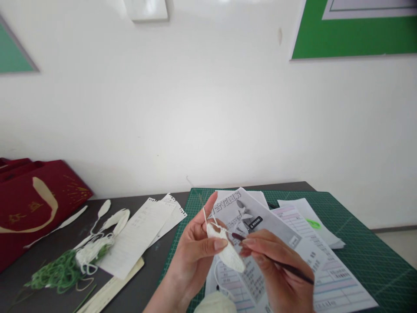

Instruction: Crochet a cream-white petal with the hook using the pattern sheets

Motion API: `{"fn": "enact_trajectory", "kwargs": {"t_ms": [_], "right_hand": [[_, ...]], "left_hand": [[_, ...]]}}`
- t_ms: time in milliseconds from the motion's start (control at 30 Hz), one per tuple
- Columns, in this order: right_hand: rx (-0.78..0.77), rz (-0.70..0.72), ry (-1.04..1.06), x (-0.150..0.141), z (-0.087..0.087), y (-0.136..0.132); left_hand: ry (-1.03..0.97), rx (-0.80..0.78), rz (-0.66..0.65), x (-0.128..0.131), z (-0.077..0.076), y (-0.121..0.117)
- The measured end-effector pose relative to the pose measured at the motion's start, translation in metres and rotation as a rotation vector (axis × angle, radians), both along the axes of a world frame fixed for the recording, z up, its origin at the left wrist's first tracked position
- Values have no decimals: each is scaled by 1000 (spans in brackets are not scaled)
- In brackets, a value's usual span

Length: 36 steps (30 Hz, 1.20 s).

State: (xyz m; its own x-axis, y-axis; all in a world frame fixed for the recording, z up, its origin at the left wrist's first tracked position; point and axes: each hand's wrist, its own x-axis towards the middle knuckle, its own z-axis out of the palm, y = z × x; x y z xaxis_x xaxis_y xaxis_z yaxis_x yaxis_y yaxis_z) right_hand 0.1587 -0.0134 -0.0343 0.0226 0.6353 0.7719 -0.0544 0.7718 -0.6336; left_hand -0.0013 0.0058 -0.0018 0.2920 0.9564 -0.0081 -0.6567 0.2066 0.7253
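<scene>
Between the thumb and fingers of my left hand [197, 245] is a white crocheted piece [230, 256], shaped like a petal. White yarn [205, 214] runs up over the raised left index finger, and a thin wire end sticks up beyond it. My right hand [276, 265] grips a dark-handled crochet hook [293, 273] like a pen. The hook's tip meets the upper edge of the crocheted piece. Below the hands, a white yarn ball [215, 303] shows at the bottom edge, partly cut off.
Printed sheets [325, 278] and a green clip [313, 223] lie on a green cutting mat [368, 252]. To the left are handwritten notes [140, 237], green yarn [58, 271], white crocheted petals [121, 221] and a red bag [39, 208]. A white wall [208, 108] stands behind the table.
</scene>
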Motion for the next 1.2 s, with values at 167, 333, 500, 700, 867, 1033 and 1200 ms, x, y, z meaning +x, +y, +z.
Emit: {"fn": "enact_trajectory", "kwargs": {"t_ms": [167, 333, 500, 700, 867, 1033, 1200], "right_hand": [[-43, 19, 143, 1, -1, -1], [-89, 72, 184, 6, -1, 1], [-158, 133, 236, 10, -1, 2], [-226, 215, 287, 15, 2, 4], [-502, 304, 469, 16, 5, 8], [-869, 391, 708, 3, 5, 11], [-464, 129, 521, -13, -8, 6]], "left_hand": [[-8, 59, 43, -6, -2, 2], [-24, 62, 22, -7, 0, 1], [-17, 94, -5, -9, 1, 2], [-30, 97, -57, -12, 0, 3], [11, 127, -94, -12, -1, 3], [231, 271, 80, -5, -5, 2], [151, 162, 293, 16, -8, -3]]}}
